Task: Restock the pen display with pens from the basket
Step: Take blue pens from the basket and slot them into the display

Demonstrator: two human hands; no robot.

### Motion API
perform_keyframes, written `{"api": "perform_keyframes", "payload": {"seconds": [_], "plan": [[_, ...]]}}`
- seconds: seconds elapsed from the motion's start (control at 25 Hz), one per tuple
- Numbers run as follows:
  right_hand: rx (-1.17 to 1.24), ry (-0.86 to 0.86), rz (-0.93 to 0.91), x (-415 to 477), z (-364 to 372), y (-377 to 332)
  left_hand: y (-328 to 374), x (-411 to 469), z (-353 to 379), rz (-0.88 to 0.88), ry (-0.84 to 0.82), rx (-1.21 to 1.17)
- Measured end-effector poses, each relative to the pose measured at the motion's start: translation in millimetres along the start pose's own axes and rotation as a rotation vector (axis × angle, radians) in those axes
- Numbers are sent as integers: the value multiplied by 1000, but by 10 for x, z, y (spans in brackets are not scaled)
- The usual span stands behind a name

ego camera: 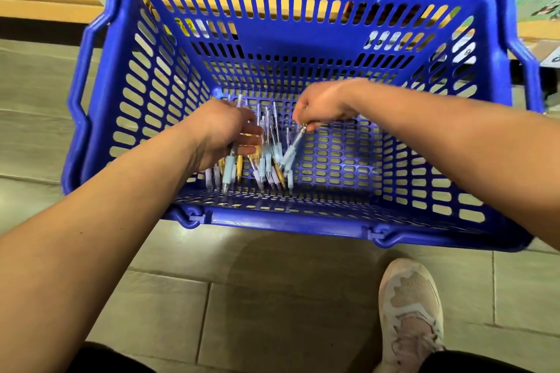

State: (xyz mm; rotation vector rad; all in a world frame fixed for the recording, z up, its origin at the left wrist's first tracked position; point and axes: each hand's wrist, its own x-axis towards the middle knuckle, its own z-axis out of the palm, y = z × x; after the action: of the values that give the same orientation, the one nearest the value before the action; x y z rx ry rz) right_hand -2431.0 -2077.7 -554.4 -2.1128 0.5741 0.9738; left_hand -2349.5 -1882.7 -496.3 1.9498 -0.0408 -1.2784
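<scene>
I am gathering pens: my left hand (225, 133) grips a bunch of pens (239, 160) on the floor of the blue basket (303, 222), and my right hand (321, 106) pinches 1 blue pen (292, 150) by its top. Next, I judge, I lift them toward the display, which is out of view.

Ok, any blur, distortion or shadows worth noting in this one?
Head view: wide-angle bend bows the basket rim; the left hand gripping pens and the right hand pinching one pen look slightly motion-blurred; a soft shadow darkens the floor by the basket.

Tiled floor (272, 297) — pale shoe (409, 309)
</scene>
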Motion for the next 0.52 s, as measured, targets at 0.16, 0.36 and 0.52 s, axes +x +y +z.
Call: {"api": "perform_keyframes", "payload": {"seconds": [0.16,0.36,0.52], "plan": [[448,-109,-139,-102,-252,-447,-11,22,-35,66,-17,91],[827,-128,-223,-50,-138,-709,-54,-19,-70,134,-33,86],[1353,-155,-274,34,-76,-539,-12,-34,-140,131,-23,25]]}}
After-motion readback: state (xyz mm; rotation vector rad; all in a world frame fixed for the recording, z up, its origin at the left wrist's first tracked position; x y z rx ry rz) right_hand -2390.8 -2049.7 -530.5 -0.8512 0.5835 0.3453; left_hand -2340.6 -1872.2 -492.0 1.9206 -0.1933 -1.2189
